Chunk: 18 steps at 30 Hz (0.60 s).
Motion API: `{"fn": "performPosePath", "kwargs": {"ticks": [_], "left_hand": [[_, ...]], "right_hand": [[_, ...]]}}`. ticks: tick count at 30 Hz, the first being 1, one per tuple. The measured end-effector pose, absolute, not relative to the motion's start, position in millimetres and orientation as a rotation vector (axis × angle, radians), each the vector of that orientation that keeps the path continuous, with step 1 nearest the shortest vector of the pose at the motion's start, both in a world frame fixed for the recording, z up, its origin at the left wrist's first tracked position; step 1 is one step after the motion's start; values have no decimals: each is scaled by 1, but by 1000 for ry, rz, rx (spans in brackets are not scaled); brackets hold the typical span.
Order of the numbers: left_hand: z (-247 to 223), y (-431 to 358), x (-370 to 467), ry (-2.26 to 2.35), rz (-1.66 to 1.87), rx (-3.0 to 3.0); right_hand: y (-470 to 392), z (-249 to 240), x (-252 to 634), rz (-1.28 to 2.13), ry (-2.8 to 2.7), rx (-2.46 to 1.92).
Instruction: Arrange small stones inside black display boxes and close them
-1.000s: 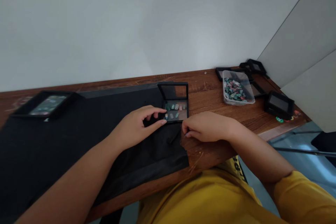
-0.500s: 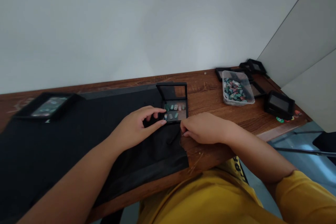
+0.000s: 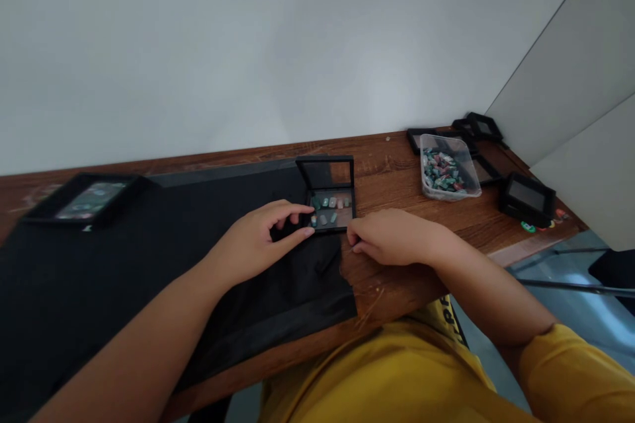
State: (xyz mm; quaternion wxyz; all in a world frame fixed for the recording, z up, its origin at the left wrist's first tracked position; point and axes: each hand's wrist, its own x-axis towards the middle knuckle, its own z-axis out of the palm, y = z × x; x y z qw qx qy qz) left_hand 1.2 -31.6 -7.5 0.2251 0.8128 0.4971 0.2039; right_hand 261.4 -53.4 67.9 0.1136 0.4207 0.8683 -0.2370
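Observation:
A small black case (image 3: 325, 164) stands with its clear lid raised on the edge of the dark mat (image 3: 208, 195). Inside it lie two rows of small green, pink and pale stones (image 3: 333, 201). My left hand (image 3: 258, 238) is at the case's left side, thumb and forefinger gripping its left edge around the lower left corner. My right hand (image 3: 391, 236) is closed, just right of the case's lower right corner, its fingertips curled together; whatever they pinch is too small to make out.
A clear plastic tub (image 3: 449, 168) of mixed stones stands at the right, with several black cases (image 3: 527, 198) around it. A larger black case (image 3: 82, 200) with stones lies at the left. The wooden table (image 3: 381, 168) meets a pale wall.
My right hand has moved slightly right and up, away from the case's lower corner. My left hand keeps its place at the case.

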Motion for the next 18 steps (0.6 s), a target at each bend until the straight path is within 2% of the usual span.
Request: {"fn": "performPosePath", "kwargs": {"ticks": [10, 18], "left_hand": [[-8, -31, 2, 1379, 551, 2250], [-9, -32, 2, 1380, 557, 2259]], "right_hand": [[-38, 69, 271, -653, 2621, 1475], [-26, 53, 267, -730, 2678, 1472]]}}
